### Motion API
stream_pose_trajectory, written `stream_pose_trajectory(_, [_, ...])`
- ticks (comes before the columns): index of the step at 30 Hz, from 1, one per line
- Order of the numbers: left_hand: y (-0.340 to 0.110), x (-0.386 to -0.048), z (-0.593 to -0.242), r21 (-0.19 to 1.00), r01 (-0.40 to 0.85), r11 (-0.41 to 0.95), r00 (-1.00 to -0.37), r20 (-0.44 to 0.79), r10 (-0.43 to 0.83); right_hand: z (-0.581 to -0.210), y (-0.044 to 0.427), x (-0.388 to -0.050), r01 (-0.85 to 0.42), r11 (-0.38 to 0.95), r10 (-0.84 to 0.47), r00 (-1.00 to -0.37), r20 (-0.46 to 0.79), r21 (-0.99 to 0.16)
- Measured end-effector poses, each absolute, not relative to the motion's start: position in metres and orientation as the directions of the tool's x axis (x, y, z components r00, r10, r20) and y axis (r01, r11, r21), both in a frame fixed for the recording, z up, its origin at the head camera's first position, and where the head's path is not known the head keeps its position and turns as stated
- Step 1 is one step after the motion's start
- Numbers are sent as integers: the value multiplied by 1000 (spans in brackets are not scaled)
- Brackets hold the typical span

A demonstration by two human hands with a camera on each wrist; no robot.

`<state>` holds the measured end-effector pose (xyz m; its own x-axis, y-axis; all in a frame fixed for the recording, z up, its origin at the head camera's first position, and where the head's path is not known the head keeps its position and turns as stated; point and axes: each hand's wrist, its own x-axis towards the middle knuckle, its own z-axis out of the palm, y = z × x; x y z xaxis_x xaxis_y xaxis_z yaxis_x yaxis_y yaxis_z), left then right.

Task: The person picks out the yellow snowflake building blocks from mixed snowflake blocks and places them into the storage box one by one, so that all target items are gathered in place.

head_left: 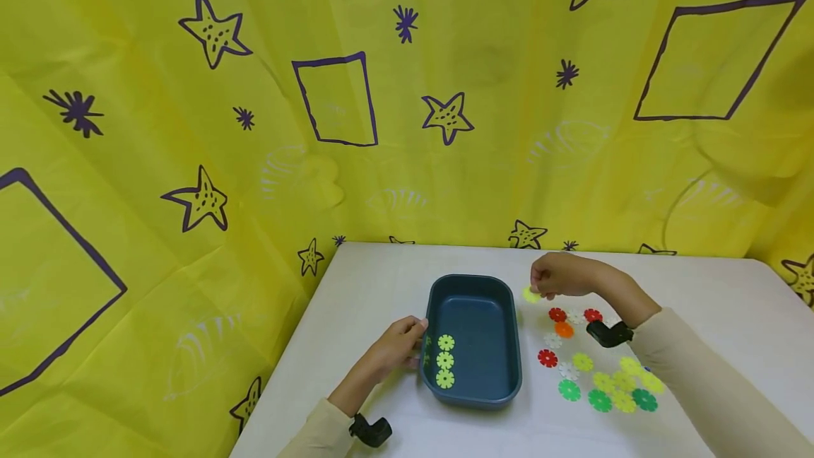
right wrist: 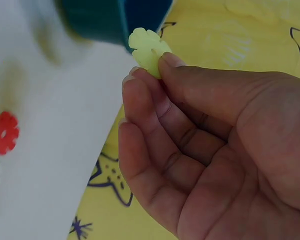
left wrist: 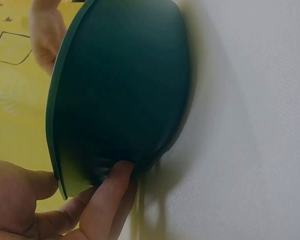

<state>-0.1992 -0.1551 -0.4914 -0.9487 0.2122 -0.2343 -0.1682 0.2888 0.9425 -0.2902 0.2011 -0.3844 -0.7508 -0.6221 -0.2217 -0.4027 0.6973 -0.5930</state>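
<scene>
A dark teal rectangular tray [head_left: 481,345] stands on the white table. Inside it, along the left side, three yellow-green flower-shaped discs [head_left: 445,360] lie in a column. My left hand [head_left: 397,346] holds the tray by its left side; in the left wrist view, the thumb is at the rim and the fingers [left wrist: 107,200] rest against the outer wall. Beyond the tray's right far corner, my right hand [head_left: 562,276] pinches a yellow flower-shaped disc [right wrist: 149,52] between thumb and fingertips, above the table.
Right of the tray lie several loose discs: red [head_left: 547,357], orange [head_left: 564,329], white [head_left: 568,371], yellow [head_left: 582,362] and green [head_left: 569,390]. Some yellow ones overlap near the right forearm, which hides part of that area. A yellow patterned curtain [head_left: 407,161] hangs behind the table.
</scene>
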Motion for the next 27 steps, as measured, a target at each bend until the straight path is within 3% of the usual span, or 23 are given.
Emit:
stream_pose_trajectory(9, [-154, -199, -491, 941, -172, 292, -948, -239, 211, -375, 153, -293, -479, 669, -676, -710, -197, -569])
stream_pose_trajectory(27, [-154, -198, -490, 944, -170, 282, -949, -234, 212, -397, 87, -308, -439, 773, -615, -695, -372, -457])
